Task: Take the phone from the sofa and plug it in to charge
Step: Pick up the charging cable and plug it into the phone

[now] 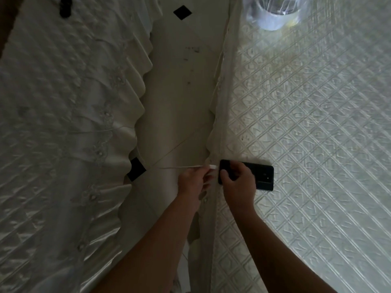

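A dark phone lies face down at the edge of a table covered with a white patterned cloth. My right hand grips the phone's left end. My left hand pinches the white plug of a thin white charging cable, which runs off to the left over the floor. The plug tip sits right at the phone's left end; whether it is inserted I cannot tell.
A sofa under a shiny white quilted cover fills the left side. A narrow strip of pale tiled floor with black diamond insets runs between sofa and table. A clear plastic-wrapped object stands at the table's far end.
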{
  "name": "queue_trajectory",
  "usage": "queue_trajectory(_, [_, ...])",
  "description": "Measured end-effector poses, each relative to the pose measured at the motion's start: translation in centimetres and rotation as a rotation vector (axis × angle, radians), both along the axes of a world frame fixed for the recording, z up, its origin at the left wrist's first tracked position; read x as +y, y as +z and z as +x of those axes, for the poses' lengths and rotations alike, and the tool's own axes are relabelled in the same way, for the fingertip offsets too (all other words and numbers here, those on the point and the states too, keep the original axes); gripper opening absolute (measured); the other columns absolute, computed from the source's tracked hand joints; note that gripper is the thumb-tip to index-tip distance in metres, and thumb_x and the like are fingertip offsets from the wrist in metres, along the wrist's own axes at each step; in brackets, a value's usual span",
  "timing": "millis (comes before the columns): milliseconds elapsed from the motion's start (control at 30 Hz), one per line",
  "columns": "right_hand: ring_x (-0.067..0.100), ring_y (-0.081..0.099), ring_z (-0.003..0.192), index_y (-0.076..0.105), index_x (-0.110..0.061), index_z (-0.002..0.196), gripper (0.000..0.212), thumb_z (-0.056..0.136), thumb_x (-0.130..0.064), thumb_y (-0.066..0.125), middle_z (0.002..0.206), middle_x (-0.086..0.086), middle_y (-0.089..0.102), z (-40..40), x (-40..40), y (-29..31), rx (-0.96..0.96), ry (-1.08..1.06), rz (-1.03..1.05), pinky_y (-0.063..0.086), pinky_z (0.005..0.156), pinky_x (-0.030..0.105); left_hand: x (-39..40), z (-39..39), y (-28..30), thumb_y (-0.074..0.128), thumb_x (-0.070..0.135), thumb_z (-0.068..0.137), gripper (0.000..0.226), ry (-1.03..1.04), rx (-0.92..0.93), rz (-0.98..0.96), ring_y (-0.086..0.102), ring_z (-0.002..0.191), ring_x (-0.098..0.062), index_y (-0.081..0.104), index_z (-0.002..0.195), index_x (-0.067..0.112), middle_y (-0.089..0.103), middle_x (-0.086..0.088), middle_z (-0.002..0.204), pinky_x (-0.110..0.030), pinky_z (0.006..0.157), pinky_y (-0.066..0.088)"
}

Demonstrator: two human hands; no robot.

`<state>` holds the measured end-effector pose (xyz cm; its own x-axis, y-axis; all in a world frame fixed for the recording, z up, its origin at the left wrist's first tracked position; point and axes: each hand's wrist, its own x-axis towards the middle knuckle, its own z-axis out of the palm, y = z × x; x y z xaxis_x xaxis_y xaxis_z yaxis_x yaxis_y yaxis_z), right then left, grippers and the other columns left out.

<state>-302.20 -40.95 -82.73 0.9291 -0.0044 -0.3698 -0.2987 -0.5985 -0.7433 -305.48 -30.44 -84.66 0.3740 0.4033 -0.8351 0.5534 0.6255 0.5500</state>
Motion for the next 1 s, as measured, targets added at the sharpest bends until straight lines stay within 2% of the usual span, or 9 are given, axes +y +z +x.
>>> queue_trajectory(67, [0.023, 0.045, 0.124, 0.058, -0.014, 0.127, 0.047, 0.081, -0.018, 0.065, 0.129, 0.005, 0.059, -0.1, -0.8, -0.5, -0.109, 0.111, -0.162, 0.036, 0.106, 0.043, 0.0, -0.1, -0.5, 0.069, 0.016, 0.082, 0.004, 0.002, 0.001, 0.026, 0.068, 0.057, -0.005, 0.071, 0.080, 0.013, 0.075, 0.004, 0.064, -0.020, 0.047, 0.049])
queue_trajectory(133, [0.023, 0.029, 0.139, 0.049, -0.014, 0.137, 0.055, 0.083, -0.018, 0.061, 0.146, 0.005, 0.046, -0.2, -1.7, -1.0, -0.125, 0.212, -0.268, 0.022, 0.114, 0.045, -0.1, 0.0, -0.9, 0.070, 0.014, 0.082, 0.006, 0.010, 0.008, 0.040, 0.066, 0.053, -0.004, 0.070, 0.077, 0.013, 0.073, 0.006, 0.059, -0.019, 0.045, 0.048])
queue_trajectory(200, [0.023, 0.016, 0.146, 0.040, -0.015, 0.143, 0.061, 0.085, -0.019, 0.058, 0.155, 0.005, 0.034, -0.4, -2.5, -1.6, -0.113, 0.302, -0.334, 0.012, 0.118, 0.046, -0.3, 0.1, -1.4, 0.070, 0.013, 0.083, 0.008, 0.001, 0.013, 0.036, 0.066, 0.051, -0.002, 0.069, 0.076, 0.014, 0.072, 0.007, 0.057, -0.019, 0.044, 0.049])
queue_trajectory(300, [0.024, 0.006, 0.149, 0.029, -0.017, 0.149, 0.067, 0.088, -0.020, 0.057, 0.159, 0.006, 0.023, -0.8, -3.0, -2.0, -0.128, 0.414, -0.380, 0.004, 0.120, 0.045, -0.6, 0.1, -1.8, 0.068, 0.012, 0.085, 0.008, -0.013, 0.011, 0.015, 0.067, 0.053, -0.002, 0.070, 0.077, 0.014, 0.073, 0.008, 0.058, -0.019, 0.048, 0.051])
queue_trajectory(533, [0.021, -0.003, 0.149, 0.018, -0.019, 0.152, 0.075, 0.087, -0.018, 0.055, 0.162, 0.003, 0.012, -0.9, -3.7, -2.4, -0.132, 0.495, -0.415, -0.001, 0.120, 0.042, -1.2, 0.2, -2.7, 0.064, 0.011, 0.088, 0.014, 0.007, 0.009, -0.033, 0.070, 0.059, -0.008, 0.074, 0.093, 0.002, 0.076, -0.003, 0.073, -0.021, 0.052, 0.054])
queue_trajectory(767, [0.021, -0.009, 0.149, 0.011, -0.022, 0.153, 0.078, 0.088, -0.023, 0.054, 0.163, 0.003, 0.005, -0.7, -3.9, -2.4, -0.097, 0.523, -0.404, -0.003, 0.120, 0.041, -1.7, 0.1, -3.0, 0.064, 0.013, 0.088, 0.017, 0.051, 0.004, -0.079, 0.071, 0.068, -0.014, 0.074, 0.094, 0.001, 0.076, -0.011, 0.085, -0.025, 0.060, 0.056])
queue_trajectory(867, [0.020, -0.012, 0.148, 0.008, -0.022, 0.153, 0.080, 0.088, -0.025, 0.055, 0.163, 0.003, 0.002, -0.5, -4.0, -2.3, -0.087, 0.539, -0.404, -0.005, 0.120, 0.040, -1.9, 0.1, -3.0, 0.065, 0.013, 0.087, 0.014, 0.079, 0.017, -0.111, 0.071, 0.073, -0.016, 0.077, 0.086, 0.006, 0.076, -0.011, 0.085, -0.030, 0.069, 0.057])
queue_trajectory(933, [0.020, -0.014, 0.148, 0.006, -0.022, 0.153, 0.081, 0.088, -0.026, 0.055, 0.163, 0.003, 0.001, -0.5, -4.0, -2.3, -0.083, 0.549, -0.408, -0.007, 0.119, 0.040, -2.0, 0.1, -2.9, 0.066, 0.012, 0.085, 0.022, 0.091, 0.012, -0.123, 0.072, 0.069, -0.015, 0.079, 0.068, 0.012, 0.077, -0.008, 0.077, -0.031, 0.068, 0.057])
queue_trajectory(1000, [0.020, -0.014, 0.147, 0.006, -0.022, 0.153, 0.083, 0.087, -0.026, 0.056, 0.163, 0.003, 0.000, -0.5, -4.1, -2.3, -0.084, 0.557, -0.409, -0.007, 0.119, 0.040, -2.0, 0.1, -2.8, 0.067, 0.011, 0.083, 0.028, 0.102, 0.009, -0.128, 0.072, 0.066, -0.014, 0.078, 0.058, 0.015, 0.077, -0.007, 0.073, -0.030, 0.066, 0.057])
